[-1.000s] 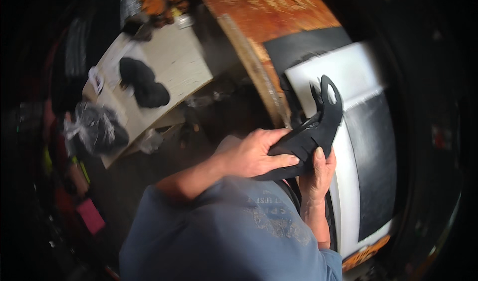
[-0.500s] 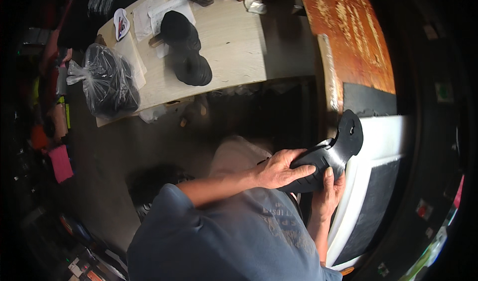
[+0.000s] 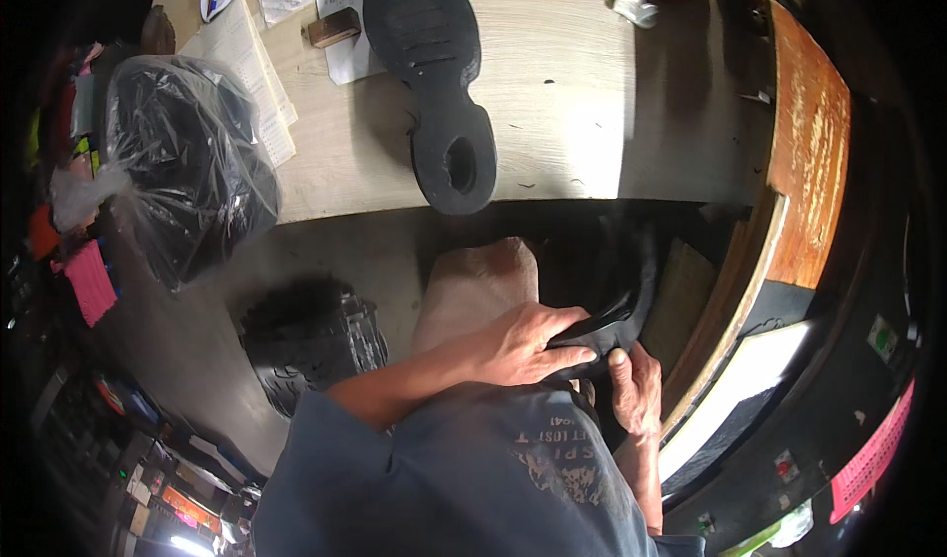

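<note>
My left hand (image 3: 523, 345) is closed on the near end of a black shoe sole (image 3: 610, 328), its thumb lying along the surface. From the other side my right hand (image 3: 639, 389) pinches the edge of that sole, thumb on top. The sole's far end rises into shadow and is hard to make out. Ahead, another black shoe sole (image 3: 429, 74) lies on the pale table (image 3: 552, 83), with slots in its wide part and an oval recess in the heel.
Beside the sole on the table are a small brown block (image 3: 333, 28) and papers (image 3: 237, 64). A tied clear bag (image 3: 187, 152) of dark items bulges at the left. Black pieces are stacked (image 3: 311, 345) below. An orange-brown board (image 3: 811, 152) borders the right.
The view has swung right and nearer the table. Both hands still hold the sole; it has come closer to my body, turned more edge-on and into shadow.
</note>
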Motion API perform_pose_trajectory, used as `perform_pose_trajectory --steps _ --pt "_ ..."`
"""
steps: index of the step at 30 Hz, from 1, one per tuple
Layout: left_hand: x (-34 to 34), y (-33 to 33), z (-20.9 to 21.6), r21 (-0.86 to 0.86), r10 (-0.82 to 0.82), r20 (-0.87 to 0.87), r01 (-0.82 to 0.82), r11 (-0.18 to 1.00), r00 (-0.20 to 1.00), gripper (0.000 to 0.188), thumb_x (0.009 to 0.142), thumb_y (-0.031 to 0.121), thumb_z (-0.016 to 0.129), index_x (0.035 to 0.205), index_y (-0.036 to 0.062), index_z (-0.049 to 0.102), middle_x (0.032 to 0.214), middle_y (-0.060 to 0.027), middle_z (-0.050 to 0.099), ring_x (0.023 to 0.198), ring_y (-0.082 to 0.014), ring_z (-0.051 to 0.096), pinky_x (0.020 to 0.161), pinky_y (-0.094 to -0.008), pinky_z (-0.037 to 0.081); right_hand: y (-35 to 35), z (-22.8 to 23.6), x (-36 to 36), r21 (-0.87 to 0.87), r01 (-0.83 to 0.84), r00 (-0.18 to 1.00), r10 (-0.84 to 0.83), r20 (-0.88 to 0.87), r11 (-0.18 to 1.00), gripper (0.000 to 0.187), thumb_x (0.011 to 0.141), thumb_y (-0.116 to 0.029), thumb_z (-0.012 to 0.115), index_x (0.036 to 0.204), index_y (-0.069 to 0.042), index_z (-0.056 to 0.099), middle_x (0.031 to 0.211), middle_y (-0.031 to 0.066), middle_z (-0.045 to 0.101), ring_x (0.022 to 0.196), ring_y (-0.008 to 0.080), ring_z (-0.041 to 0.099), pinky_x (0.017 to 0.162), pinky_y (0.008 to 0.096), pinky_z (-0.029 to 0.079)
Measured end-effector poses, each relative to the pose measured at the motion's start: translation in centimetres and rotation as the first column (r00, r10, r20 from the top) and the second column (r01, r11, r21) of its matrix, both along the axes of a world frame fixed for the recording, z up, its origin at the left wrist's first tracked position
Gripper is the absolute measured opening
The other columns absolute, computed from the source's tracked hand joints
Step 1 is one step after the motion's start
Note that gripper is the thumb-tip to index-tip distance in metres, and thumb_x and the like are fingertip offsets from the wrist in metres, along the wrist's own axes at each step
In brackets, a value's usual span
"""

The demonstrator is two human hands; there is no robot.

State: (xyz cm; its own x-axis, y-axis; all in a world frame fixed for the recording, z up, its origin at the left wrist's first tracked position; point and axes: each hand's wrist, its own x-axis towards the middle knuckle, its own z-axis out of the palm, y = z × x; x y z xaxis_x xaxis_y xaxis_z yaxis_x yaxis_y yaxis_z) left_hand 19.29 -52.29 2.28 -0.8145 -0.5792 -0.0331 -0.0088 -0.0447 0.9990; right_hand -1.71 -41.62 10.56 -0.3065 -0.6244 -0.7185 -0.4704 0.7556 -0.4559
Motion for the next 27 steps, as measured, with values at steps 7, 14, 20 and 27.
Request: perform_pose_trajectory --steps 7,14,20,27 --pt "4.2 -5.1 0.8 0.37 -0.425 0.185 0.338 0.866 0.886 0.046 0.102 0.032 0.071 0.125 -0.0072 0.066 0.095 -0.0306 0.072 0.086 -0.0468 0.071 0.077 -0.0526 0.056 -9.5 2.1 0.7 -0.39 -0.453 0.881 0.471 -0.055 0.802 0.051 0.078 -0.027 0.095 0.114 0.002 0.073 0.115 0.0177 0.074 0.111 0.0393 0.071 0.097 0.0495 0.056" --pt "6.6 -8.7 0.1 0.37 -0.477 0.091 0.415 0.831 0.874 0.043 0.098 0.031 0.075 0.125 -0.0023 0.069 0.087 -0.0283 0.071 0.082 -0.0459 0.071 0.074 -0.0506 0.054 -14.4 -3.9 1.2 -0.393 -0.674 0.555 0.78 0.29 0.626 0.054 0.073 -0.045 0.098 0.097 -0.003 0.075 0.092 0.0109 0.073 0.101 0.0354 0.071 0.109 0.0541 0.046" --pt "9.9 -13.1 0.1 0.345 -0.446 0.038 0.407 0.846 0.894 0.036 0.096 0.022 0.081 0.125 0.0051 0.07 0.101 -0.0173 0.078 0.089 -0.037 0.076 0.077 -0.0433 0.059 -13.4 -4.9 2.9 -0.433 -0.481 0.583 0.647 0.491 0.762 0.04 0.079 -0.03 0.097 0.084 -0.003 0.069 0.065 0.0085 0.055 0.059 0.0273 0.057 0.057 0.0392 0.042" --pt "14.7 -17.0 0.9 0.584 -0.001 0.055 -0.031 0.811 0.998 0.043 0.092 0.001 0.079 0.133 -0.0036 0.067 0.122 -0.0181 0.077 0.113 -0.0236 0.075 0.1 -0.0357 0.058 -13.4 -3.7 4.0 -0.358 -0.15 0.732 0.347 0.586 0.922 0.034 0.087 -0.024 0.094 0.099 0.002 0.075 0.075 0.0091 0.066 0.063 0.0172 0.061 0.058 0.0329 0.046"
